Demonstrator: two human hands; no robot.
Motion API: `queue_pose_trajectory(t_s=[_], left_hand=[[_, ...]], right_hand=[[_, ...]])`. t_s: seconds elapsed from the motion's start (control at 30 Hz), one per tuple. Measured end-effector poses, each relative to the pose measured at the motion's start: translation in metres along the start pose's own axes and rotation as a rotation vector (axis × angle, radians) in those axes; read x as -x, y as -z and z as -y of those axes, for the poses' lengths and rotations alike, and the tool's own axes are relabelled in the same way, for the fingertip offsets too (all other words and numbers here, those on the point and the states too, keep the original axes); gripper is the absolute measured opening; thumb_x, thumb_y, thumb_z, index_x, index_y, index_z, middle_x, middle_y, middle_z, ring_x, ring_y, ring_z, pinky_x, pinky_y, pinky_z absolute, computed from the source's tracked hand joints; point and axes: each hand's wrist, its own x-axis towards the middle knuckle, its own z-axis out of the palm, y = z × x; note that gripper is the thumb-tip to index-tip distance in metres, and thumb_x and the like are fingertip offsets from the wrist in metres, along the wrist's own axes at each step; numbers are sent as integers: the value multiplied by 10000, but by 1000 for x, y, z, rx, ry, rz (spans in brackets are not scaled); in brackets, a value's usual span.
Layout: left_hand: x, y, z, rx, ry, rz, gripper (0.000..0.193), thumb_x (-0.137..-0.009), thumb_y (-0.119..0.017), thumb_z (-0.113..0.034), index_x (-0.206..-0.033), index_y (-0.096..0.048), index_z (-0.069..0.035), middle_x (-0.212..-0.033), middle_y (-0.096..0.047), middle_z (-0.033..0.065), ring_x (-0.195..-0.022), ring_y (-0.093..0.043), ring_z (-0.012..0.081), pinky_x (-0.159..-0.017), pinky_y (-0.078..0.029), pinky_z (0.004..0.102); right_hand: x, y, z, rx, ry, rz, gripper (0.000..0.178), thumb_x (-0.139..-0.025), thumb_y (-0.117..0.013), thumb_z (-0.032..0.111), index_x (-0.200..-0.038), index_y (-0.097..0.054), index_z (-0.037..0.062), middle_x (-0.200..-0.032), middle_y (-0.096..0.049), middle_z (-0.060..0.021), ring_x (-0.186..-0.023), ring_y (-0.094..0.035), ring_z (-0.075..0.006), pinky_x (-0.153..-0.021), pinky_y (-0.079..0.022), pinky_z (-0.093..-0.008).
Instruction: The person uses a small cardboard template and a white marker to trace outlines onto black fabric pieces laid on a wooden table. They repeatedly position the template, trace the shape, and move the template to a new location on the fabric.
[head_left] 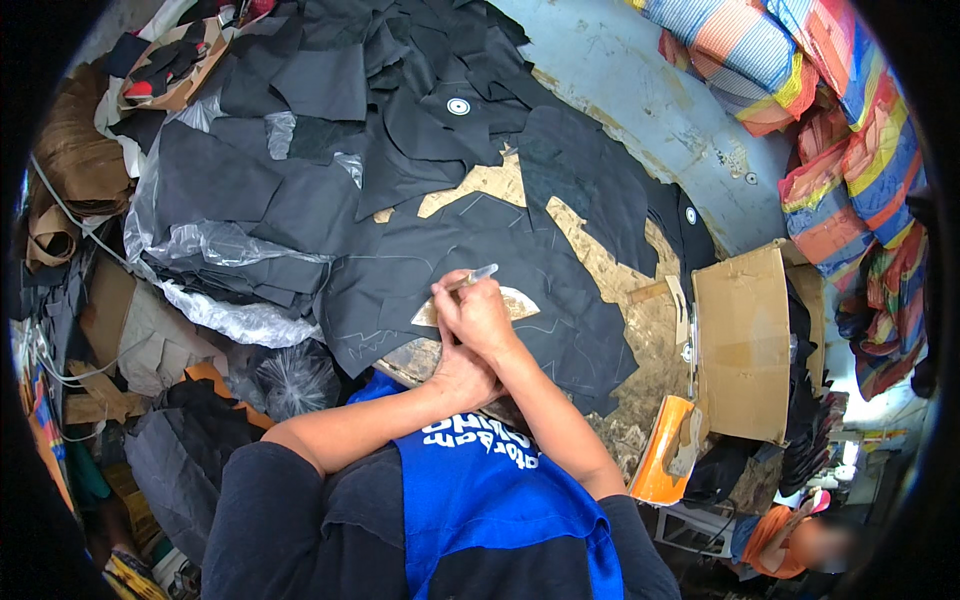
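Note:
My right hand [472, 310] is closed round a slim pen [484, 273] with a clear end that sticks out past the fingers. It is over a pale, curved, fan-shaped template [519, 303] lying on black sheet material [385, 290]. Thin light outlines are drawn on that sheet around the template. My left hand [462, 372] lies crossed under my right wrist, close to the near edge of the sheet. One digit of it points toward the template; the other fingers are hidden by my right arm.
More black sheets [310, 80] and clear plastic wrap [240, 315] cover the worn table [640, 370]. At right stand a cardboard box [740, 345] and an orange curved piece [664, 450]. Striped sacks [840, 180] line the far right. A person in orange [780, 540] is at lower right.

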Motion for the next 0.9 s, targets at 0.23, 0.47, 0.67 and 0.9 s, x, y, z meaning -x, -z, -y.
queue_pose_trajectory(t_s=[0.23,0.47,0.67,0.9], left_hand=[[1,19,-7,-74,60,18,882,-827,-391,-681,-1389,-326,-4,-1480,-249,125,-1398,-141,284,-947,-62,780],[0,9,-5,-82,68,2,891,-822,-403,-677,-1388,-324,6,-1482,-243,131,-1403,-121,284,-945,-60,777],[-1,7,-4,-87,55,-52,921,-805,-461,-657,-1396,-294,30,-1498,-202,144,-1414,-81,272,-943,-57,774],[-1,10,-7,-132,67,-32,964,-790,-496,-649,-1417,-237,36,-1513,-167,142,-1418,-67,265,-941,-60,773]], right_hand=[[-20,18,-19,-133,-13,-83,117,-799,-627,57,-747,-631,-48,-744,-641,-167,-624,-642,-297,-573,-497,-341],[-24,17,-22,-111,23,-117,98,-807,-638,67,-800,-629,-31,-714,-643,-159,-622,-653,-262,-576,-498,-334],[-14,30,-28,-26,-68,-254,115,-802,-645,78,-783,-628,-34,-658,-642,-145,-598,-653,-267,-571,-512,-323],[-10,35,-39,-168,-213,-293,121,-822,-639,84,-802,-633,-35,-613,-629,-135,-559,-627,-157,-521,-480,-296]])
